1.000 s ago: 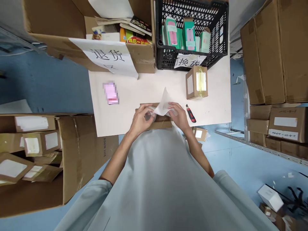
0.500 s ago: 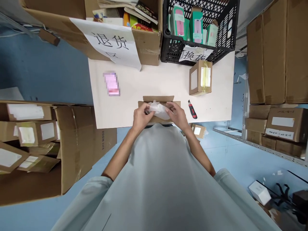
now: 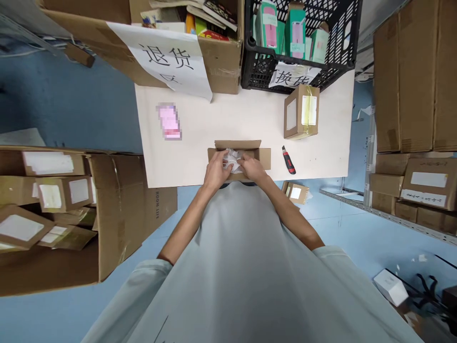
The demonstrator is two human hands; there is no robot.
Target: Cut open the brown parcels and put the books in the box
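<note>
A small open cardboard box (image 3: 263, 156) lies at the near edge of the white table (image 3: 221, 124), its flaps spread. Crumpled white wrapping paper (image 3: 233, 159) sits inside it. My left hand (image 3: 215, 171) grips the left side of the paper. My right hand (image 3: 253, 167) presses on the paper from the right, fingers curled over it. What the paper covers is hidden.
A red and black utility knife (image 3: 288, 160) lies right of the box. A taped small box (image 3: 302, 111) stands further back. A black crate (image 3: 303, 33) with green cartons and a large labelled carton (image 3: 178, 52) line the far edge. A pink item (image 3: 169, 121) lies left. Parcel-filled cartons (image 3: 53, 200) stand left.
The white paper stood up above the box a second ago; both hands have pushed it down into the box and crumpled it. The box flaps now lie open.
</note>
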